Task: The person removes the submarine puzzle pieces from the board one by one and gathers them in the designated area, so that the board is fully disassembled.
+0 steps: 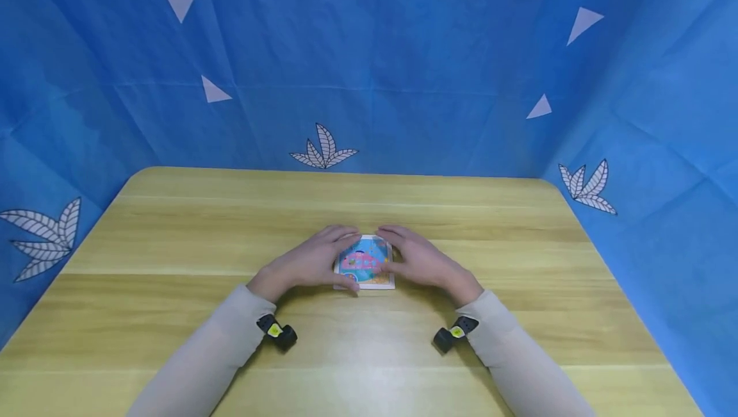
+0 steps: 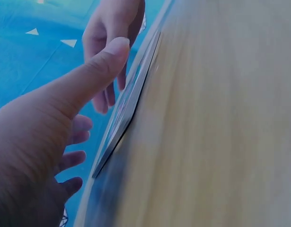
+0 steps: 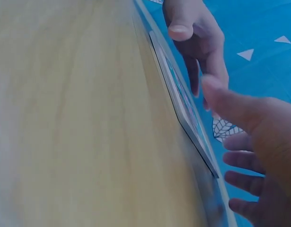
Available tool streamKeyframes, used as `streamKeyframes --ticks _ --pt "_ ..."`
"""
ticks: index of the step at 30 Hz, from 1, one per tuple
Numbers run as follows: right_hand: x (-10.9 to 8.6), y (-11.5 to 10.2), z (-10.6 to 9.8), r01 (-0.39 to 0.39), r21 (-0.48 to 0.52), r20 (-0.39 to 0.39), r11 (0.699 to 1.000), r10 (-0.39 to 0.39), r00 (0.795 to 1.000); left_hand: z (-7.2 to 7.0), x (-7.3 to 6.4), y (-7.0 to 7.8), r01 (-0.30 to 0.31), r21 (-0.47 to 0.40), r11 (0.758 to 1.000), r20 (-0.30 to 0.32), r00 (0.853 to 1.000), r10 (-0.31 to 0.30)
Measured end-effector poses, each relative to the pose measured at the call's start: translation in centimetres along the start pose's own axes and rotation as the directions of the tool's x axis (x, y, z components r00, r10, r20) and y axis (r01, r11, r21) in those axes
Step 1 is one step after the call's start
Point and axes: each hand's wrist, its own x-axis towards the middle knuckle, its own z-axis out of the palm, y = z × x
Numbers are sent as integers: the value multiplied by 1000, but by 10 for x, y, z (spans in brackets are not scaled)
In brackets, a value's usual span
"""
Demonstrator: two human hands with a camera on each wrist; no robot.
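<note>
A small square picture puzzle [image 1: 362, 258] with a white border lies flat on the table, its picture a pink shape on blue, cut by thin lines into tiles. My left hand [image 1: 316, 258] is at its left side, thumb and fingers spread apart over the left edge. On the other side my right hand [image 1: 425, 259] mirrors it, fingertips over the right part of the picture. Seen low in the left wrist view, the puzzle [image 2: 128, 104] rests on the wood with the left thumb [image 2: 100, 68] above it. Neither hand grips anything; the right wrist view shows gently bent, parted fingers [image 3: 244, 161].
The wooden table [image 1: 369, 353] has rounded far corners. Blue cloth [image 1: 369, 32] with white triangles and leaf prints hangs behind it and along both sides. Black wrist cameras [image 1: 282, 336] are strapped over the light sleeves [image 1: 202, 353].
</note>
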Motion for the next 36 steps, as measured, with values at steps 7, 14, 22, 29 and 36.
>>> streamKeyframes --ticks 7,14,22,29,36 --pt "4 -2 5 -25 20 -120 999 27 992 10 3 5 -31 -5 1000 -48 998 31" --pt "9 -2 10 -20 11 -225 1000 22 974 23 4 1 -74 16 997 -89 993 75" --pt "13 -6 17 -44 22 -268 999 48 962 26 0 -2 -102 35 994 -126 986 105" --pt "16 -6 19 -46 8 -274 999 47 961 23 2 0 -99 57 993 -134 985 106" --pt "16 -7 21 -64 -8 -257 998 60 965 19 2 7 -72 61 996 -102 992 78"
